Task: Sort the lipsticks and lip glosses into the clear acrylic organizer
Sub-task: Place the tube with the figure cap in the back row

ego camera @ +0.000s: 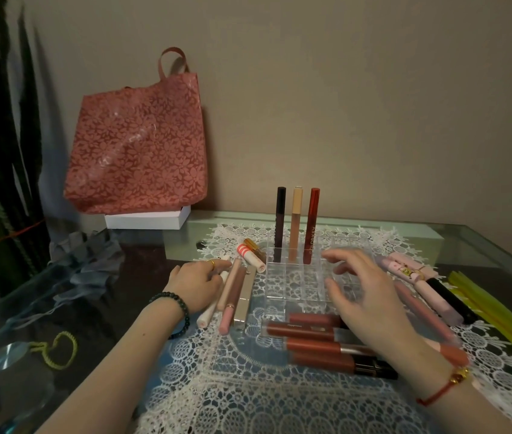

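Head-worn camera view looking down on a glass desk (467,245), its middle covered by a white lace mat (217,386). The clear acrylic organizer (292,285), a grid of small open-topped cells, sits at the centre of the mat.

Three tubes stand upright in its back row with their long axes vertical: a dark tube (280,220), a beige tube (296,220) and a red tube (311,223). The cell walls keep them standing. The cells visible in front of them are empty.

The other lipsticks and glosses lie flat in loose groups around the organizer, apparently gathered by shade.
- **Towards the desk's left edge:** nude and pink tubes (232,292) lie with their long axes running roughly front to back.
- **Towards the front edge:** reddish-brown glosses (311,339) lie left to right, caps pointing right.
- **Towards the right edge:** pale pink tubes (411,270) and a black tube (449,296) lie diagonally.

The left hand (196,285) rests on the left group, fingers bent down beside a white tube (206,316). Whether they grip it cannot be told.

The right hand (370,299) is blurred and hovers over the organizer's front right corner and the reddish-brown glosses. Its fingers are spread apart and hold nothing, and it is probably positioned to pick up one of those glosses.

A pink floral bag (142,151) leans against the wall at the desk's back left corner.
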